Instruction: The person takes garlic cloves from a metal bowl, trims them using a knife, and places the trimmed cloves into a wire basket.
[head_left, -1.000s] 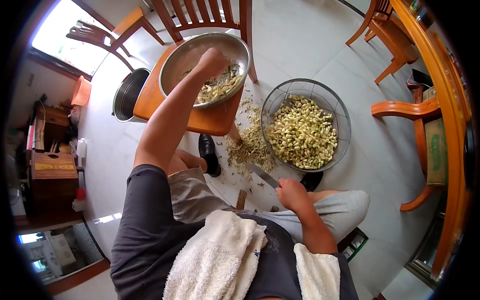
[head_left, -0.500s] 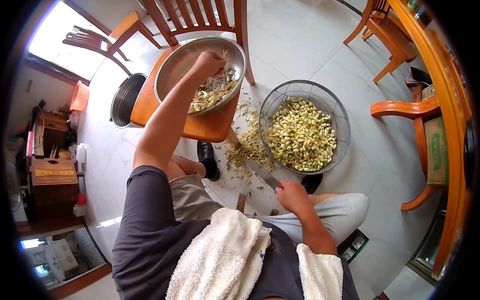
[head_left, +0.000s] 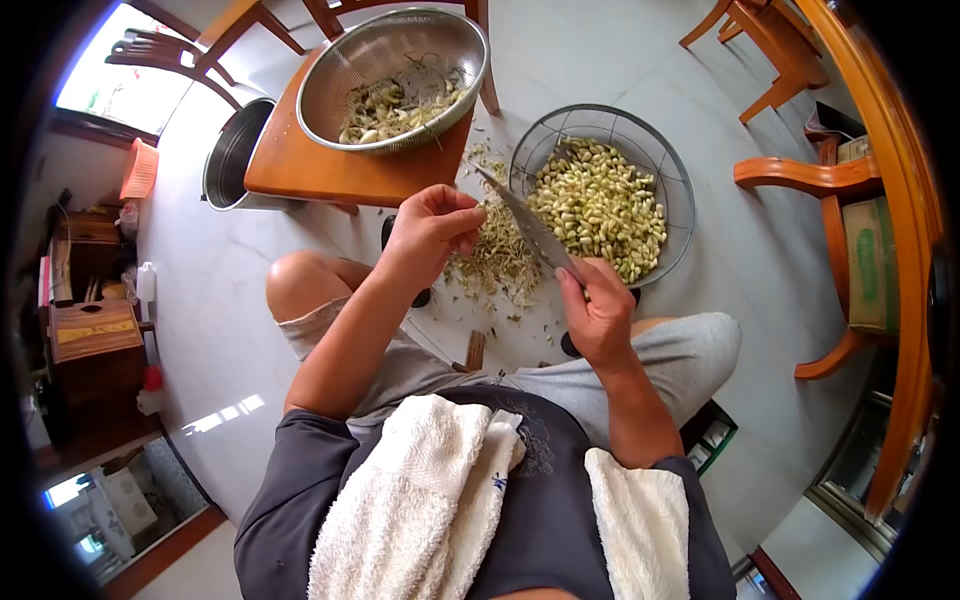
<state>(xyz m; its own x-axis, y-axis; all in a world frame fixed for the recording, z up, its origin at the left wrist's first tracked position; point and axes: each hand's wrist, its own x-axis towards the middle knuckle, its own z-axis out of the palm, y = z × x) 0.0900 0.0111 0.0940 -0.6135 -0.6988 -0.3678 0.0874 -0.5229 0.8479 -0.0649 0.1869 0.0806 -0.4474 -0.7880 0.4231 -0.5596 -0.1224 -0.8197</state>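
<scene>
My left hand (head_left: 435,232) is raised over my lap, its thumb and fingers pinched together at the knife's left side; whatever small piece it holds is too small to name. My right hand (head_left: 598,308) grips a knife (head_left: 530,225), the blade pointing up and left. Beyond the knife, a wire basket (head_left: 683,175) on the floor holds a heap of pale yellow-green pieces (head_left: 600,205). A metal colander (head_left: 330,85) with unpeeled-looking stalks and bulbs (head_left: 395,108) rests on the wooden chair (head_left: 300,165). Dry trimmings (head_left: 505,262) are scattered on the floor below my hands.
A metal bucket (head_left: 228,165) stands left of the chair. An orange plastic basket (head_left: 140,168) is further left. On the right are a wooden table (head_left: 905,250), another chair (head_left: 785,55) and a cardboard box (head_left: 872,265). A white towel (head_left: 410,490) hangs over my chest.
My left hand has left the colander and come down beside the knife. My right hand has lifted the knife slightly. The view has shifted, so the colander and basket appear higher.
</scene>
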